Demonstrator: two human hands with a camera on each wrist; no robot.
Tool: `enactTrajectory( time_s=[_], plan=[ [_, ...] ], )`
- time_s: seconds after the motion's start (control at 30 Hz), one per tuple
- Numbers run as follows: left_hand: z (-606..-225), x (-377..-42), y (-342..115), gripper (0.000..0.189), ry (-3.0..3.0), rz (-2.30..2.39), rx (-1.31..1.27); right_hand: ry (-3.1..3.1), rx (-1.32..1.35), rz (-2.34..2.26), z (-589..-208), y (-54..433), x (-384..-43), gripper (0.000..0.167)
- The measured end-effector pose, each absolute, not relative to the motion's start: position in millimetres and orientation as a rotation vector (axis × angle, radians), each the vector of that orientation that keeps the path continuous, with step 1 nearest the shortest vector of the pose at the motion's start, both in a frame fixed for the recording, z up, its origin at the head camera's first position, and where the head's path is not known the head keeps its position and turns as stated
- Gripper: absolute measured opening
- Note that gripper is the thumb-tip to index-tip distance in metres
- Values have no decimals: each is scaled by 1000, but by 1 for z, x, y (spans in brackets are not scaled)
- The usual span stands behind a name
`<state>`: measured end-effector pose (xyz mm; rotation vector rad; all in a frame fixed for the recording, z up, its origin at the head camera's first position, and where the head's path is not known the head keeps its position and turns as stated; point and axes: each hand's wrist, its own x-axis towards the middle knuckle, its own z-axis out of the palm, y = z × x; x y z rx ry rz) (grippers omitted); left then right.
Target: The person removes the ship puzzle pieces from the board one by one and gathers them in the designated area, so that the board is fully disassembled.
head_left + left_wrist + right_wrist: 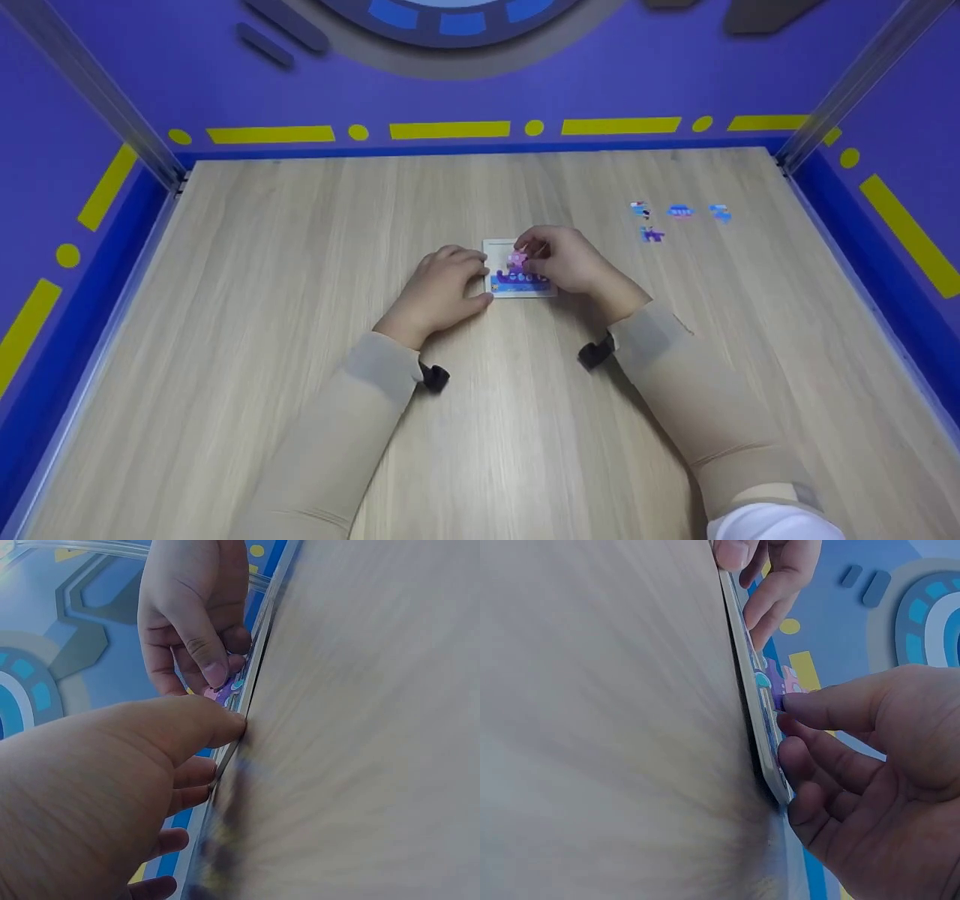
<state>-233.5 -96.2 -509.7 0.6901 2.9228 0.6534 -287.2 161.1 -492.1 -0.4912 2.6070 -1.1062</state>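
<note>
A small puzzle board point(523, 295) with a pale rim lies flat mid-table. Blue and purple picture pieces fill its lower part, and its upper part shows pale. My left hand point(444, 289) rests at the board's left side, thumb at the near corner, fingers along the edge. Over the board, my right hand point(564, 259) pinches a pink and purple puzzle piece point(517, 259) between thumb and fingers. In the right wrist view this puzzle piece point(774, 686) stands tilted up from the board point(744, 652); the fingertips hide part of it.
Several loose puzzle pieces lie at the back right, among them a blue and pink one point(681, 211), a blue one point(720, 213) and a purple one point(652, 235). Blue-purple panels point(450, 97) wall the wooden table point(300, 225) at the back and sides.
</note>
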Motion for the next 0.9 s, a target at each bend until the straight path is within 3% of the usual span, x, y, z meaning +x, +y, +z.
enactTrajectory(
  time_s=[0.27, 0.6, 0.9],
  plan=[
    [-510, -233, -96, 50, 2923, 656, 681, 2565, -438, -1137, -493, 164, -288, 26],
    [-510, -235, -96, 50, 2924, 676, 672, 2479, -352, -1379, -494, 169, -295, 11],
    [-511, -234, -95, 51, 2917, 679, 669, 2405, -318, -1398, -494, 172, -296, 7]
  ],
)
